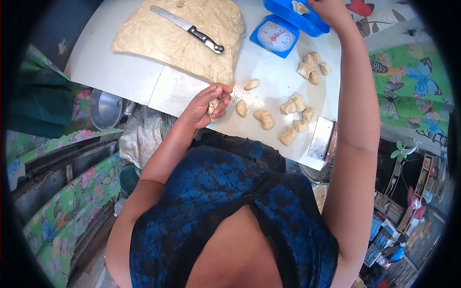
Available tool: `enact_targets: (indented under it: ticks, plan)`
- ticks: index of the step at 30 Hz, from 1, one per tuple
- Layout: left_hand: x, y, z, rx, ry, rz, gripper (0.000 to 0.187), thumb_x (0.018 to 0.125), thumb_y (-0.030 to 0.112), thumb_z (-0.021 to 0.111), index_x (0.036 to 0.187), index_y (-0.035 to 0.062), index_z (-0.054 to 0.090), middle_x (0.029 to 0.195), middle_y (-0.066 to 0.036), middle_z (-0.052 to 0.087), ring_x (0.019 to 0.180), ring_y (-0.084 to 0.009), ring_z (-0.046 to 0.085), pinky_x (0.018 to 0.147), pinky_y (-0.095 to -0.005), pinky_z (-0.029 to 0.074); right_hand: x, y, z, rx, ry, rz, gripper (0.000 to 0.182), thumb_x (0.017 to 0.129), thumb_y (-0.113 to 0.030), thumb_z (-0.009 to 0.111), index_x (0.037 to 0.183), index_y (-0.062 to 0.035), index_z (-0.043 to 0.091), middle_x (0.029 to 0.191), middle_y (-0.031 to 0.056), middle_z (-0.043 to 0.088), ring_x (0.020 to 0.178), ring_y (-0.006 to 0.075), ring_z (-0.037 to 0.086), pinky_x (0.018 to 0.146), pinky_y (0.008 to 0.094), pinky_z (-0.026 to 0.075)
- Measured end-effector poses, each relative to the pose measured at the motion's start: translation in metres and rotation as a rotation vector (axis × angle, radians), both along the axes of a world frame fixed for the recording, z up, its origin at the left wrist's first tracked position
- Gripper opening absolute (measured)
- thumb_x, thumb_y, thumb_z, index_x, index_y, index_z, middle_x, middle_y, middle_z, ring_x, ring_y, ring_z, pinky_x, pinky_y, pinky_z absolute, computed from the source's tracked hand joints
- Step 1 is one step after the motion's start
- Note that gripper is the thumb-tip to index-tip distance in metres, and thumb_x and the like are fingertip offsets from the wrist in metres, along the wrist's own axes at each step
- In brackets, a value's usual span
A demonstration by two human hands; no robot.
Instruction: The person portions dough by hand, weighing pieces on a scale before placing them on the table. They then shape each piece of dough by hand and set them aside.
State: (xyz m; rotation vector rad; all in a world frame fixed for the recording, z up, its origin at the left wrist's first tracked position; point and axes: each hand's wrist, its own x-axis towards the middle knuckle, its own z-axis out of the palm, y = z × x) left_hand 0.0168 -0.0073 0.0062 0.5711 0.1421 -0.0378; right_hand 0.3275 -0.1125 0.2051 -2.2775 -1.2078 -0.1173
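My left hand [209,106] is closed around a small piece of dough [213,104] at the table's near edge. Over the blue tray [314,28] of a kitchen scale [275,36] reaches my right hand [331,10], partly cut off by the frame's top, its fingers beside a dough piece [300,7] in the tray. A big slab of dough [144,36] covers the left of the table, with a black-handled knife [204,39] lying on it. Between slab and scale lie loose dough pieces [263,119].
Clusters of cut dough [307,67] sit below the scale and nearer my body. A wooden-handled dough scraper [321,138] lies at the table's right corner. Off the left edge, a metal pot [106,109] stands lower down. Butterfly-print cloth [408,86] hangs at the right.
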Motion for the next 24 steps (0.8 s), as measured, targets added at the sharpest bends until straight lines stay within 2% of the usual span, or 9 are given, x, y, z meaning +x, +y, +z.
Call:
enact_targets:
  ticks: [2, 3, 5, 8, 11, 15, 18, 20, 24]
  plan:
    - [0.000, 0.000, 0.000, -0.001, 0.001, 0.001, 0.024, 0.093, 0.022, 0.046, 0.106, 0.0022, 0.053, 0.080, -0.007, 0.055, 0.048, -0.0074, 0.041, 0.043, -0.0200, 0.032, -0.004, 0.001, 0.003, -0.199, 0.000, 0.037, 0.034, 0.070, -0.001, 0.053, 0.103, -0.0002, 0.060, 0.095, 0.0188, 0.064, 0.089, 0.0264, 0.061, 0.077, 0.0346, 0.048]
    - [0.000, 0.000, 0.000, -0.001, 0.002, 0.002, 0.024, 0.093, 0.022, 0.047, 0.106, 0.0021, 0.053, 0.080, -0.007, 0.055, 0.048, -0.0075, 0.041, 0.043, -0.0201, 0.032, 0.000, 0.001, -0.001, -0.199, 0.000, 0.037, 0.034, 0.070, -0.001, 0.053, 0.103, -0.0002, 0.060, 0.095, 0.0188, 0.064, 0.089, 0.0264, 0.061, 0.077, 0.0346, 0.048]
    - [0.000, 0.000, 0.001, -0.004, 0.004, 0.003, 0.024, 0.093, 0.022, 0.047, 0.105, 0.0021, 0.053, 0.080, -0.007, 0.055, 0.048, -0.0075, 0.041, 0.043, -0.0201, 0.032, 0.013, 0.001, -0.012, -0.271, -0.074, 0.236, 0.042, 0.071, -0.003, 0.052, 0.112, -0.0018, 0.058, 0.105, 0.0214, 0.061, 0.098, 0.0295, 0.059, 0.081, 0.0364, 0.046]
    - [0.000, 0.000, 0.001, -0.003, 0.007, 0.005, 0.024, 0.093, 0.022, 0.048, 0.105, 0.0022, 0.053, 0.080, -0.007, 0.055, 0.049, -0.0075, 0.041, 0.043, -0.0202, 0.032, 0.010, 0.005, -0.011, -0.329, 0.010, 0.236, 0.047, 0.070, -0.004, 0.052, 0.117, -0.0033, 0.055, 0.109, 0.0226, 0.059, 0.102, 0.0309, 0.057, 0.084, 0.0368, 0.045]
    - [-0.001, 0.000, -0.001, -0.001, 0.005, 0.001, 0.025, 0.093, 0.023, 0.048, 0.105, 0.0025, 0.053, 0.081, -0.007, 0.055, 0.049, -0.0075, 0.041, 0.044, -0.0204, 0.033, 0.032, 0.008, -0.027, -0.292, 0.024, 0.322, 0.047, 0.070, -0.004, 0.053, 0.116, -0.0049, 0.055, 0.108, 0.0215, 0.060, 0.099, 0.0309, 0.058, 0.082, 0.0365, 0.045]
    - [0.000, 0.001, 0.000, -0.004, 0.002, -0.002, 0.025, 0.093, 0.023, 0.048, 0.105, 0.0024, 0.053, 0.081, -0.007, 0.055, 0.049, -0.0076, 0.041, 0.044, -0.0205, 0.033, 0.022, 0.011, -0.015, -0.365, -0.093, 0.267, 0.043, 0.070, -0.001, 0.053, 0.112, -0.0054, 0.057, 0.098, 0.0180, 0.062, 0.089, 0.0299, 0.059, 0.076, 0.0362, 0.046]
    - [0.000, 0.001, -0.001, -0.013, 0.009, 0.003, 0.025, 0.093, 0.023, 0.048, 0.105, 0.0022, 0.053, 0.081, -0.007, 0.055, 0.049, -0.0078, 0.041, 0.044, -0.0205, 0.033, 0.011, 0.004, -0.003, -0.215, -0.032, 0.099, 0.039, 0.069, -0.001, 0.054, 0.108, -0.0052, 0.057, 0.087, 0.0130, 0.062, 0.079, 0.0262, 0.058, 0.070, 0.0351, 0.047]
    - [0.000, 0.001, -0.001, -0.010, 0.010, 0.001, 0.025, 0.093, 0.023, 0.048, 0.105, 0.0022, 0.053, 0.081, -0.008, 0.055, 0.049, -0.0078, 0.041, 0.044, -0.0205, 0.033, 0.003, -0.007, 0.004, 0.114, 0.127, 0.025, 0.038, 0.068, -0.003, 0.058, 0.106, -0.0051, 0.058, 0.082, 0.0105, 0.061, 0.075, 0.0230, 0.057, 0.066, 0.0345, 0.047]
    - [0.000, 0.001, -0.001, 0.001, 0.021, -0.004, 0.025, 0.093, 0.023, 0.047, 0.106, 0.0020, 0.053, 0.082, -0.008, 0.055, 0.050, -0.0080, 0.042, 0.045, -0.0205, 0.033, 0.002, -0.024, 0.007, -0.013, 0.121, 0.054, 0.039, 0.068, -0.006, 0.062, 0.107, -0.0046, 0.059, 0.087, 0.0116, 0.062, 0.080, 0.0222, 0.059, 0.069, 0.0338, 0.048]
